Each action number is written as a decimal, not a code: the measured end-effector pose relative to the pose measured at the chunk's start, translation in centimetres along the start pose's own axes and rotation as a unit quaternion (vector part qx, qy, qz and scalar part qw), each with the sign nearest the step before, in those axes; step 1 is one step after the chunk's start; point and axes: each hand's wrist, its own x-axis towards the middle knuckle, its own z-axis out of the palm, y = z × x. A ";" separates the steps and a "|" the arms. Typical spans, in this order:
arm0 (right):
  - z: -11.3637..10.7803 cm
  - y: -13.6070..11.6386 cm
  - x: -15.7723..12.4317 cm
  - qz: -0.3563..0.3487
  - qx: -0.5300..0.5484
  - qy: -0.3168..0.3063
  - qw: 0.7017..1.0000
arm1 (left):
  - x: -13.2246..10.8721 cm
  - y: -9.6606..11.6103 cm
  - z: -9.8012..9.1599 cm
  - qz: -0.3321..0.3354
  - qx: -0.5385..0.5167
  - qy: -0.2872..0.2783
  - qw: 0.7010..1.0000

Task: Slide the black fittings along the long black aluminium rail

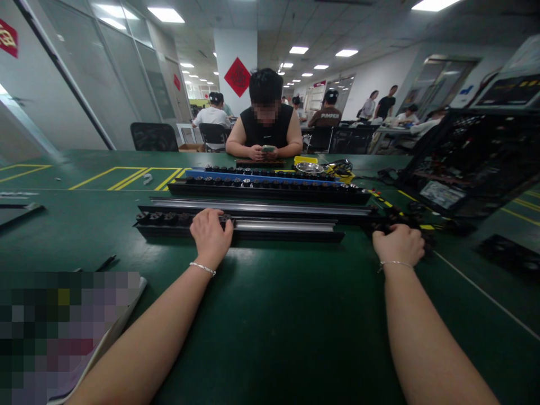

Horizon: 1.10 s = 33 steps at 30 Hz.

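In the head view, my left hand (210, 235) is curled down over the front black rail (287, 237), its fingers closed at a small dark part (228, 220) in the channel. To its left, several black wheel-like parts (162, 217) sit in a row in that rail; its right stretch shows a bare metallic channel. My right hand (399, 243) reaches to a heap of loose black parts (392, 216) beyond the rail's right end. Its fingers are bent and closed, and what lies under them is hidden.
Behind lies another long black rail (261, 207), then filled rails (270, 191) with a blue strip (261, 176). An open black case (447, 163) stands right. A yellow tray (306, 161) and metal bowl (309, 168) are farther back. A person (265, 121) sits opposite, holding a phone.
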 end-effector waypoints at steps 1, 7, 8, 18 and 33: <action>0.0 -0.8 -0.4 -0.032 0.017 0.011 0.999 | 0.2 -0.4 0.1 -0.016 0.008 0.010 1.000; 1.2 -5.4 -3.6 -0.240 0.070 -0.066 0.966 | 0.4 -1.7 0.7 -0.019 0.048 0.003 0.999; 1.4 -5.9 -4.0 -0.274 0.080 -0.090 0.954 | 0.4 -1.7 0.8 -0.011 0.051 0.004 0.999; 2.4 -6.5 -5.0 -0.349 0.091 -0.247 0.899 | 0.2 -1.4 1.0 0.027 0.069 -0.015 0.997; 2.3 -6.6 -5.1 -0.357 0.054 -0.256 0.897 | 0.2 -0.8 1.2 0.040 0.028 -0.046 0.998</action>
